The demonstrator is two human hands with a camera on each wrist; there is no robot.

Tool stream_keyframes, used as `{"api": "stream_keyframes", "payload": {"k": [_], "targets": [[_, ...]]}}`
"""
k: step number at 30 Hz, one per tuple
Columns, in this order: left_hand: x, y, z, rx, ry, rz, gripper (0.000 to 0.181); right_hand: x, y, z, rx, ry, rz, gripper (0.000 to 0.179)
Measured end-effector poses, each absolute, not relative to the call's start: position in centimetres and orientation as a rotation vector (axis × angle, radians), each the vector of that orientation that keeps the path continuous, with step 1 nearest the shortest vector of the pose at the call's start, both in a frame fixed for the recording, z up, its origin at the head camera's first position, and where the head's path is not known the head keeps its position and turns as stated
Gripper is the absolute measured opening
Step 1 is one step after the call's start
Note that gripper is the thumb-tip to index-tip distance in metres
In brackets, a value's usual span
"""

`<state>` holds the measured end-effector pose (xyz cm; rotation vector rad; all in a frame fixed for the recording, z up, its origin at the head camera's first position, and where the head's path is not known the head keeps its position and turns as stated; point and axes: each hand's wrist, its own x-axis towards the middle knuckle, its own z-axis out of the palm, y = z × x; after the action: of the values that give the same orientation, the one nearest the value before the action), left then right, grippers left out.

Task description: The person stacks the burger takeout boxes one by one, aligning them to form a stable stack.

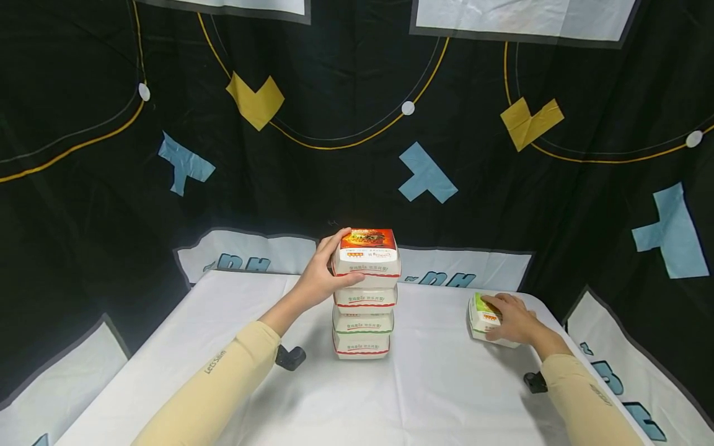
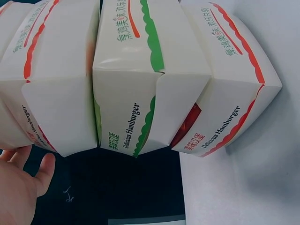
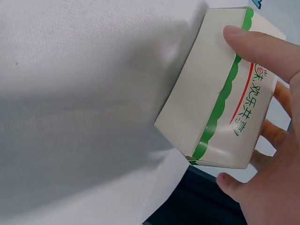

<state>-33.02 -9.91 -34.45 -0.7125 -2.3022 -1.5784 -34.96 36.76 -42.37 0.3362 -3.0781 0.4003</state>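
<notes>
Several white hamburger boxes stand stacked in one column on the white-covered table [image 1: 424, 384]. The top hamburger box [image 1: 374, 260] has a red-orange lid with a burger picture. My left hand [image 1: 320, 272] grips its left side, thumb along the front and fingers at the back corner. Lower in the stack is a box with a green wavy stripe [image 2: 126, 84], over a red-striped bottom box [image 2: 234, 79]. To the right, my right hand [image 1: 515, 319] holds a separate green-topped hamburger box [image 1: 478, 319]. Its thumb [image 3: 253, 44] lies across the front, the other fingers behind.
Two black objects lie on the table, one near the left forearm [image 1: 290, 357] and one near the right [image 1: 535, 382]. A black curtain [image 1: 334, 192] with blue and yellow tape pieces hangs behind the table. The right box sits near the table's right edge.
</notes>
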Motion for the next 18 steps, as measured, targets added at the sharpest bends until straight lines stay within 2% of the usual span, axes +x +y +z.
{"api": "stream_keyframes", "payload": {"k": [18], "targets": [[-33.11, -9.9, -34.43, -0.719, -2.303, -1.594, 0.094, -34.22, 36.74, -42.38, 0.339, -3.088, 0.312, 0.1]]}}
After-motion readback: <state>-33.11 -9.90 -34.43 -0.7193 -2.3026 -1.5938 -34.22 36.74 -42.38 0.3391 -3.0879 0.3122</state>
